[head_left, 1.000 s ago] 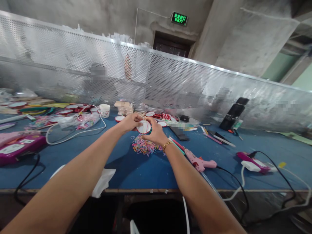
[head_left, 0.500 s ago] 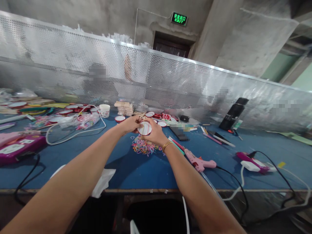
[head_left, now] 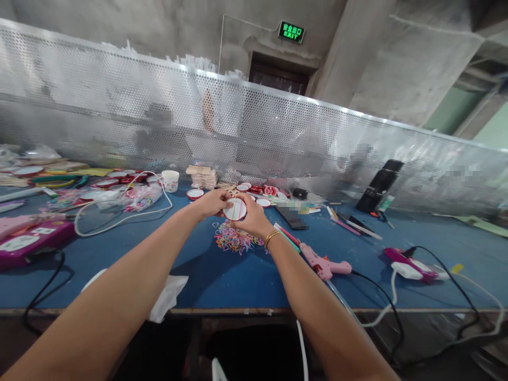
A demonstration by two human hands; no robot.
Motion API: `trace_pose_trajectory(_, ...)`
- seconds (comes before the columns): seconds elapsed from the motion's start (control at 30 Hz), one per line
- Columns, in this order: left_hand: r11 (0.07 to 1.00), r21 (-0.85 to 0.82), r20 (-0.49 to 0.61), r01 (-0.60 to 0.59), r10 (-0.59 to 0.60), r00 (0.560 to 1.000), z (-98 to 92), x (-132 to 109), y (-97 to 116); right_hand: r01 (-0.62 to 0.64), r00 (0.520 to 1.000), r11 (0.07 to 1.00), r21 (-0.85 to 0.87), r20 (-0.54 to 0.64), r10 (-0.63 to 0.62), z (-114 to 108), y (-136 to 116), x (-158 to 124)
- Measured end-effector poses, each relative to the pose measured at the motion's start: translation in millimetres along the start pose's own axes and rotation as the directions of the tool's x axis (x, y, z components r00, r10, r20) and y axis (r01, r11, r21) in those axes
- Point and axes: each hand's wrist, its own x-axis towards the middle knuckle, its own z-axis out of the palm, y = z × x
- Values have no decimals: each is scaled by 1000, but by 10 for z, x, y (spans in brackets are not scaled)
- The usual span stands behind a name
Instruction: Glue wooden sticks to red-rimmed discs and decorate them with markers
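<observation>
Head view: left hand and right hand grip a red-rimmed disc whose apparent rubber band, overstretched, could slip.

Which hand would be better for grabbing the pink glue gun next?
Probably the right hand. The pink glue gun lies on that side, beside the right forearm, while the left hand is farther across. Both hands hold the round white piece, though, so the right might need to let go first.
</observation>
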Motion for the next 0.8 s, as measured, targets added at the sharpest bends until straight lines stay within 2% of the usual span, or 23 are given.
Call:
trace_pose_trajectory(0.4, 1000, -27, 5, -16, 16, 1000, -5, 11, -26, -24, 1000, 999, 23, 3, 24, 20, 22, -4)
trace_pose_trajectory(0.8, 997, -75, 12, 28, -27, 1000, 18, -31, 45, -40, 999, 998, 40, 13, 40, 8, 13, 0)
